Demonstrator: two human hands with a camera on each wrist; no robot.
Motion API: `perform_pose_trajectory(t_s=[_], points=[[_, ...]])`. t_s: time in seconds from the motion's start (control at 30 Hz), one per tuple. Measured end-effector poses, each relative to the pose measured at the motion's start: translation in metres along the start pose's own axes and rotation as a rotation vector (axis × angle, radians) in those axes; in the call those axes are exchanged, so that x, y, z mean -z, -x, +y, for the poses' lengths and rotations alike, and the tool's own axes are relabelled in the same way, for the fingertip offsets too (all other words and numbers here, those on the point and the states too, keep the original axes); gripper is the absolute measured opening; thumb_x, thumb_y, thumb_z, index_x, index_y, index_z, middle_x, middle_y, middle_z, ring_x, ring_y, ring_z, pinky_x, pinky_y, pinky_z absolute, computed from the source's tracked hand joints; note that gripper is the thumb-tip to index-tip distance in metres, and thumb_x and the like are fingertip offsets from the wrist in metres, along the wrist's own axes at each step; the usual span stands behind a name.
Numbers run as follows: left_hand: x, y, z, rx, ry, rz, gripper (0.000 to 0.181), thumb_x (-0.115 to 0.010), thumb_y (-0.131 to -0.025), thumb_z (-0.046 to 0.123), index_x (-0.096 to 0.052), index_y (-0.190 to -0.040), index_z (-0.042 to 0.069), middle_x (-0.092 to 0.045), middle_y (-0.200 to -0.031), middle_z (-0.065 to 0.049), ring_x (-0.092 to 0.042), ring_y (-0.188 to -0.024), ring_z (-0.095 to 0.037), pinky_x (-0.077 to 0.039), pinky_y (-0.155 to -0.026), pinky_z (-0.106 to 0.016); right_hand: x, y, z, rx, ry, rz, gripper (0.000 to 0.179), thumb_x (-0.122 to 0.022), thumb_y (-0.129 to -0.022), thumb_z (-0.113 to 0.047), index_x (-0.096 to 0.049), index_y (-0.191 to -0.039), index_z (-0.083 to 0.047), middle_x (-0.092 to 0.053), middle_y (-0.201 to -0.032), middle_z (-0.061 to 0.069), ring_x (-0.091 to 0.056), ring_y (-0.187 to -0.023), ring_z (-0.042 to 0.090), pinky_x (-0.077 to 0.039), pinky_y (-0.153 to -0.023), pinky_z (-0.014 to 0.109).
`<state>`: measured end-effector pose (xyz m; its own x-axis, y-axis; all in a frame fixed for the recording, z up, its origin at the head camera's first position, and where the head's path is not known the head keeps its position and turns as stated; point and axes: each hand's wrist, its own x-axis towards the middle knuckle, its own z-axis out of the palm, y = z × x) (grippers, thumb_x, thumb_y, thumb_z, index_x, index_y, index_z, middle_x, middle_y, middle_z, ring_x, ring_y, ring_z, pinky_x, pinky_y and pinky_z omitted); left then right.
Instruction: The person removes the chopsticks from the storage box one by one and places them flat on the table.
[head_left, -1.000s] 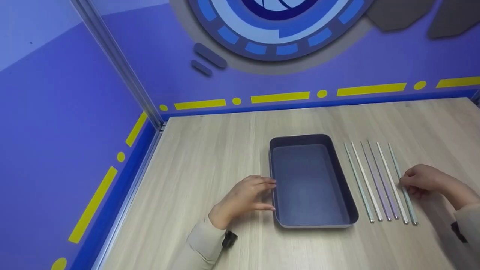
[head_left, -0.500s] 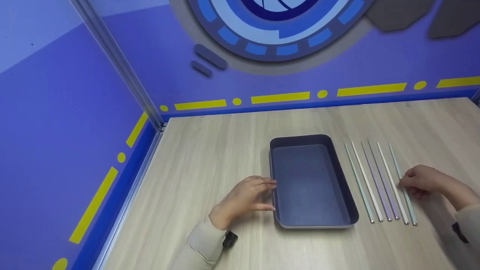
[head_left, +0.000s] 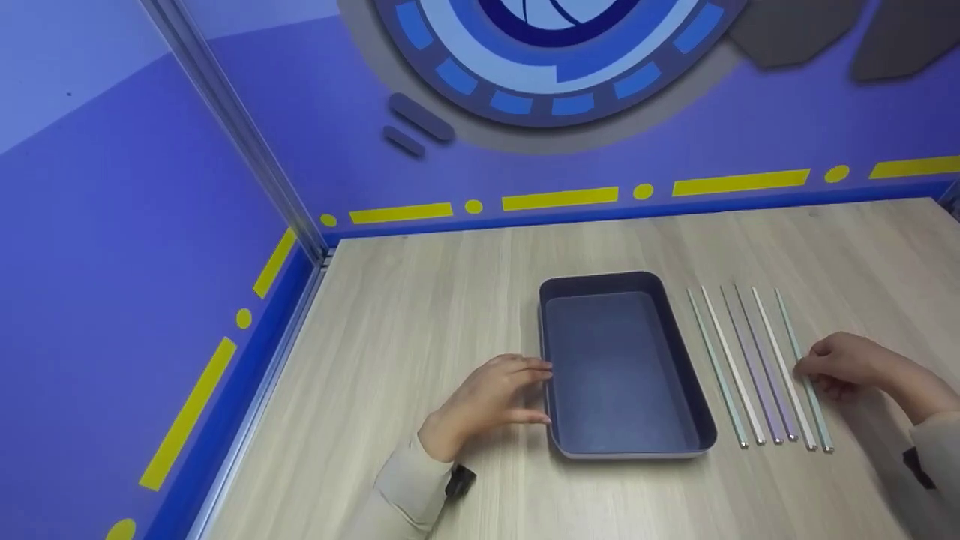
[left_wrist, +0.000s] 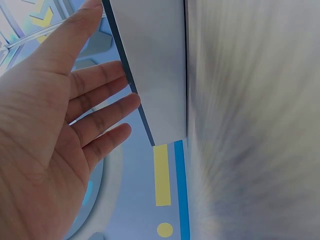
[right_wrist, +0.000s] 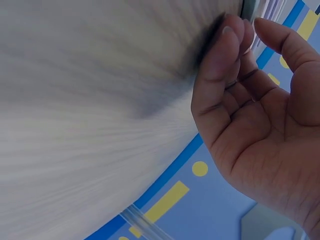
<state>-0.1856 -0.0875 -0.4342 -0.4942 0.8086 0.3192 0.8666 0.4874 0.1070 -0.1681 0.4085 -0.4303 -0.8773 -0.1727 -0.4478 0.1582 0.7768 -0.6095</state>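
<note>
In the head view my left hand reaches in from the left, its fingers extended against the left rim of a dark rectangular tray. The left wrist view has its fingertips touching that tray's edge. My right hand rests by the table with bent fingers, pinching the rightmost green chopstick near its middle. Thumb and fingertips meet around it in the right wrist view, where the right hand hides most of it. The chopstick lies flat on the table.
Left of that green chopstick lie a white chopstick, two purple chopsticks, another white one and another green one, side by side. They sit right of the tray on a wooden table. Blue walls border the table's back and left.
The view has tilted very slightly. Both hands, the tray and the chopsticks keep their places.
</note>
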Motion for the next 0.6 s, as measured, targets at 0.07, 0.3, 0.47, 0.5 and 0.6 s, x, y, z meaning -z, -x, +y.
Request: perform_pose_trajectory(t_s=[0.07,0.3,0.47,0.5,0.6], points=[[-0.0004,-0.0003,-0.0004,0.001,0.005,-0.002,0.059,-0.071,-0.078,0.050,-0.066,-0.120,0.009,-0.064,-0.129,-0.001,-0.059,-0.120,-0.015,-0.043,-0.109,-0.028,-0.0002,-0.0001,0.0003,-0.001,-0.001,0.000,0.024,-0.056,-0.089,-0.017,-0.050,-0.068,-0.007,-0.049,-0.060,-0.004,-0.048,-0.055,0.010,-0.045,-0.049,0.023],[-0.0009,-0.0009,-0.0020,0.000,-0.001,-0.004,0.059,-0.071,-0.078,0.051,-0.066,-0.119,0.009,-0.064,-0.129,-0.001,-0.060,-0.120,-0.015,-0.043,-0.109,-0.028,0.0002,-0.0008,0.0004,0.006,0.019,0.027,0.023,-0.055,-0.089,-0.017,-0.052,-0.070,-0.005,-0.050,-0.061,-0.003,-0.050,-0.056,0.011,-0.046,-0.049,0.024],[-0.0001,-0.0013,-0.0024,0.001,-0.002,-0.011,0.059,-0.071,-0.078,0.051,-0.066,-0.119,0.009,-0.064,-0.129,-0.001,-0.059,-0.120,-0.015,-0.043,-0.109,-0.028,0.0024,0.0010,0.0007,0.036,0.032,0.058,0.026,-0.053,-0.093,-0.018,-0.055,-0.073,-0.001,-0.054,-0.064,-0.001,-0.053,-0.057,0.011,-0.047,-0.049,0.025],[-0.0004,-0.0013,-0.0027,0.002,-0.005,-0.013,0.059,-0.071,-0.078,0.051,-0.066,-0.120,0.009,-0.064,-0.129,-0.001,-0.059,-0.120,-0.015,-0.042,-0.109,-0.028,0.0033,0.0016,0.0004,0.043,0.031,0.064,0.027,-0.053,-0.094,-0.018,-0.056,-0.073,0.000,-0.055,-0.064,-0.001,-0.053,-0.057,0.010,-0.048,-0.049,0.024],[-0.0015,-0.0008,-0.0029,0.009,-0.007,-0.017,0.059,-0.071,-0.078,0.051,-0.066,-0.120,0.009,-0.064,-0.129,0.000,-0.059,-0.120,-0.015,-0.043,-0.109,-0.028,0.0049,0.0039,-0.0017,0.062,0.028,0.089,0.028,-0.051,-0.095,-0.017,-0.056,-0.074,0.001,-0.056,-0.066,-0.001,-0.052,-0.056,0.008,-0.047,-0.050,0.023]])
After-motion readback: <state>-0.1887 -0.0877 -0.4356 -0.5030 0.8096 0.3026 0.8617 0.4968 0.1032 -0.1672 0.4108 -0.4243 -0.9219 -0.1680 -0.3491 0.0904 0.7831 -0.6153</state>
